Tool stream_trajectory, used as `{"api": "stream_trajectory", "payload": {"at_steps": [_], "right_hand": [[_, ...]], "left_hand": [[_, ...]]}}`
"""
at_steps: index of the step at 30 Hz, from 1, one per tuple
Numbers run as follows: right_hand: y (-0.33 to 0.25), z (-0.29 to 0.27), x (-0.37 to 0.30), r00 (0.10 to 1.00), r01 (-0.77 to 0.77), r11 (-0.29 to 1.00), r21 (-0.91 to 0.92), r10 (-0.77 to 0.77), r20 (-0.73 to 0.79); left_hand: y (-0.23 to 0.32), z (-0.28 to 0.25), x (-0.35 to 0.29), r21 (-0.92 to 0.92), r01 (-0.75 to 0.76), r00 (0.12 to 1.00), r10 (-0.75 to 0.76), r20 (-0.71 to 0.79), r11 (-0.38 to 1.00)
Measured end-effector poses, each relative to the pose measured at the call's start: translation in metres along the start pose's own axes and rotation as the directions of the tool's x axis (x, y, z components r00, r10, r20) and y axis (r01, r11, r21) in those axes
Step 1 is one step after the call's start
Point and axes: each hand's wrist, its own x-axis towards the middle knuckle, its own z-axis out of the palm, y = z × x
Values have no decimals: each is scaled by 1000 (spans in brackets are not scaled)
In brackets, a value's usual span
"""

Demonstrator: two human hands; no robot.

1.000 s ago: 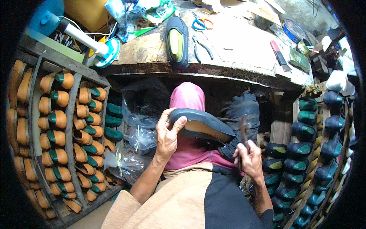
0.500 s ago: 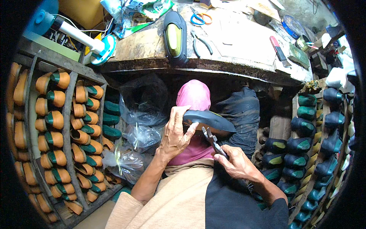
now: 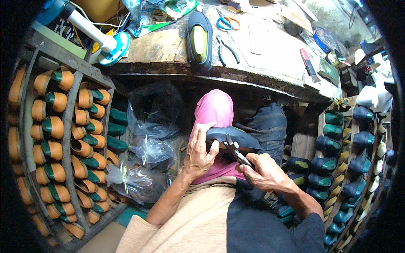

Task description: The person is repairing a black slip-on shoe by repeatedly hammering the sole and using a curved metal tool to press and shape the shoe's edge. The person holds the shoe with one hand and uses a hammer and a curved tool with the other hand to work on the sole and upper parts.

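A dark shoe upper lies across my lap, just in front of a knee covered in pink cloth. My left hand grips its left end, fingers over the top and thumb on the near side. In my right hand is a pair of pincers, handles in the palm. Their jaws meet the near edge of the shoe upper, right of my left thumb; whether they pinch material I cannot tell. The underside of the shoe is mostly hidden.
On the bench ahead lie a dark shoe with a yellow-green patch, pliers, scissors and a red-handled knife. Racks of orange shoes stand left, dark shoes right. Plastic bags sit beside my left arm.
The pincers have moved up and inward, their jaws now at the shoe upper's edge. The shoe has tipped and dropped slightly in my left hand. My view has shifted a little.
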Motion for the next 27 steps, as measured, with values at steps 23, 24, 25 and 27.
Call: {"api": "stream_trajectory", "payload": {"at_steps": [23, 24, 25, 27], "right_hand": [[-4, 36, -24, 988, 40, 990, 135, -19, -152], [-2, 41, -22, 989, 31, 995, 90, -18, -146], [0, 46, -20, 991, 31, 996, 84, -19, -136], [3, 55, -16, 985, 60, 996, 70, -48, -166]], "left_hand": [[17, 41, -28, -321, 206, 932, -286, -225, 924], [17, 43, -27, -303, 205, 928, -283, -242, 931], [17, 45, -26, -320, 213, 926, -296, -236, 923], [17, 47, -24, -316, 225, 921, -307, -239, 922]]}}
